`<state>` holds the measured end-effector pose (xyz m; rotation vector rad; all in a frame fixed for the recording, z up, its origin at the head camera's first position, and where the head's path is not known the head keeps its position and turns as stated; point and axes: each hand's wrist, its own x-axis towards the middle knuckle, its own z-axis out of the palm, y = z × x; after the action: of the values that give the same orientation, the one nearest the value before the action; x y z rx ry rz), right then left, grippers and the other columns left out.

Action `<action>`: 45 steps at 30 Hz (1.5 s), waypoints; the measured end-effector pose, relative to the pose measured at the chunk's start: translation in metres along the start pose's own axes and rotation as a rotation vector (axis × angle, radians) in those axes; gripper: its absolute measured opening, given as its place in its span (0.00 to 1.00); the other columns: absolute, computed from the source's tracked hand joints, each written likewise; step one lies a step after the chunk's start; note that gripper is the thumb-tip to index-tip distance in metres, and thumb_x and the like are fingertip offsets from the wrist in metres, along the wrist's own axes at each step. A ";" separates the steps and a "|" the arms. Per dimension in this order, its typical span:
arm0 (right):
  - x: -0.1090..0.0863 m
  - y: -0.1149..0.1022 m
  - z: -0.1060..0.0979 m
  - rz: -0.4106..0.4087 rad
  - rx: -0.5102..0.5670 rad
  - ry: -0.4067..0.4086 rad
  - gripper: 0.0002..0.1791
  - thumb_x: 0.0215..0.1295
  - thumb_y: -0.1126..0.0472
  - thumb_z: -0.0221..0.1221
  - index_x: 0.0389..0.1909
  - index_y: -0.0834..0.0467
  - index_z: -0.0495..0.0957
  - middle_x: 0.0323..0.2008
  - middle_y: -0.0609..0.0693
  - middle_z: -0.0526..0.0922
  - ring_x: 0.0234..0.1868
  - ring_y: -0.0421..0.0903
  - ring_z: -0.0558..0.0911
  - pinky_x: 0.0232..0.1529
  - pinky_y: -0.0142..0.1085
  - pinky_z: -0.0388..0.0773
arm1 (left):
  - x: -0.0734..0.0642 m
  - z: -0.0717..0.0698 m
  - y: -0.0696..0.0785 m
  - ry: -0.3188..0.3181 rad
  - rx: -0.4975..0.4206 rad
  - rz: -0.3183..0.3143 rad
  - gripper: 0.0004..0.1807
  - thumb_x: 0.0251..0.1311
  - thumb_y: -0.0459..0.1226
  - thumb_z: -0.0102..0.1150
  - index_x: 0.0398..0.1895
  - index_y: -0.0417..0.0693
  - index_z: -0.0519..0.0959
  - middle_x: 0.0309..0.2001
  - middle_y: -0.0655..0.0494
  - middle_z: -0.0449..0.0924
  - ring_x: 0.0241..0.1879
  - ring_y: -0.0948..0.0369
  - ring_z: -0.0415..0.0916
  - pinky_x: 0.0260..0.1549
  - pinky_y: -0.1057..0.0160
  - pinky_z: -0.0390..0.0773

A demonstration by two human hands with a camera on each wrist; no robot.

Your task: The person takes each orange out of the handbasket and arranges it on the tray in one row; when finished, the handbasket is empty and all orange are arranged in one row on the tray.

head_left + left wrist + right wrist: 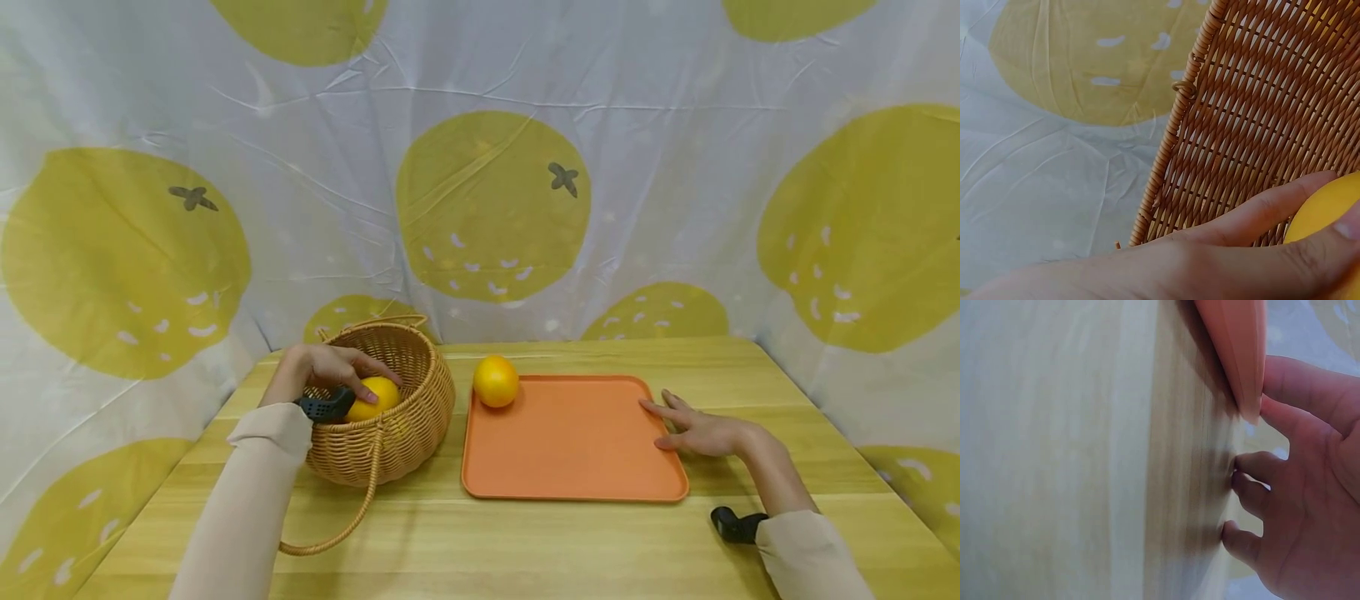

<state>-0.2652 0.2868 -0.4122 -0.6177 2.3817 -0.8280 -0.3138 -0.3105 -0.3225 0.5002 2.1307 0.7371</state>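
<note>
My left hand point(341, 371) reaches into a round wicker basket point(420, 433) and grips an orange point(384, 392) just inside its rim. In the left wrist view, thumb and fingers lie on opposite sides of this orange point(1319, 215), with the woven inner wall behind. A second orange point(496, 382) rests on the back left corner of a flat orange-coloured tray point(577, 442). At the tray's right edge, my right hand point(701, 432) lies with fingers spread, thumb and forefinger on the rim. The right wrist view shows the other fingertips point(1244, 540) down on the table.
The basket stands on a wooden table point(570, 542), left of the tray. One basket handle point(337, 542) hangs down in front onto the tabletop. Behind the table hangs a white curtain point(645, 192) printed with large yellow fruit.
</note>
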 end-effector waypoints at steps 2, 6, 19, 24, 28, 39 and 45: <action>0.000 0.001 0.000 0.000 0.007 -0.001 0.48 0.76 0.47 0.58 0.83 0.63 0.43 0.77 0.78 0.23 0.75 0.81 0.26 0.65 0.81 0.33 | 0.001 0.000 0.000 0.005 -0.010 0.008 0.34 0.72 0.37 0.62 0.78 0.41 0.64 0.74 0.41 0.67 0.69 0.53 0.66 0.65 0.62 0.70; 0.000 0.004 0.000 0.004 0.007 0.005 0.49 0.76 0.43 0.57 0.83 0.62 0.43 0.78 0.76 0.23 0.76 0.80 0.26 0.66 0.80 0.33 | 0.002 0.001 0.001 0.019 0.000 0.033 0.35 0.73 0.38 0.61 0.79 0.40 0.62 0.76 0.38 0.63 0.73 0.50 0.63 0.68 0.57 0.69; 0.005 0.016 0.000 0.006 0.034 -0.016 0.50 0.75 0.39 0.56 0.84 0.55 0.41 0.78 0.73 0.20 0.76 0.79 0.24 0.66 0.81 0.32 | 0.003 0.001 0.000 0.047 0.040 0.043 0.35 0.73 0.41 0.60 0.79 0.43 0.63 0.79 0.39 0.59 0.79 0.42 0.53 0.74 0.45 0.63; 0.007 0.021 0.001 0.032 0.031 -0.006 0.53 0.72 0.36 0.58 0.84 0.56 0.42 0.80 0.72 0.22 0.77 0.78 0.26 0.66 0.81 0.33 | 0.002 0.003 0.001 0.074 -0.065 0.068 0.35 0.73 0.38 0.60 0.79 0.42 0.62 0.74 0.40 0.65 0.68 0.53 0.68 0.62 0.59 0.75; 0.005 0.019 0.001 0.015 0.031 -0.009 0.51 0.74 0.38 0.57 0.84 0.57 0.42 0.79 0.74 0.21 0.76 0.79 0.25 0.66 0.81 0.32 | 0.002 0.002 0.004 0.137 -0.155 0.080 0.34 0.72 0.37 0.62 0.78 0.43 0.64 0.67 0.40 0.70 0.56 0.55 0.74 0.52 0.61 0.80; -0.002 0.002 -0.001 0.021 0.007 0.016 0.46 0.77 0.47 0.57 0.83 0.61 0.45 0.79 0.76 0.25 0.76 0.80 0.28 0.67 0.80 0.36 | -0.021 -0.008 0.030 0.284 -0.109 0.195 0.32 0.73 0.39 0.60 0.77 0.47 0.66 0.72 0.38 0.66 0.52 0.54 0.76 0.47 0.59 0.82; 0.003 0.012 -0.001 0.018 0.001 0.005 0.48 0.76 0.41 0.56 0.84 0.56 0.44 0.79 0.73 0.24 0.77 0.79 0.27 0.67 0.80 0.35 | -0.034 -0.008 0.056 0.433 -0.127 0.240 0.32 0.74 0.40 0.58 0.79 0.50 0.64 0.70 0.39 0.70 0.49 0.58 0.78 0.45 0.60 0.82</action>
<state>-0.2709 0.2933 -0.4205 -0.5931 2.3880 -0.8235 -0.2945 -0.2902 -0.2625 0.5743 2.4231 1.1983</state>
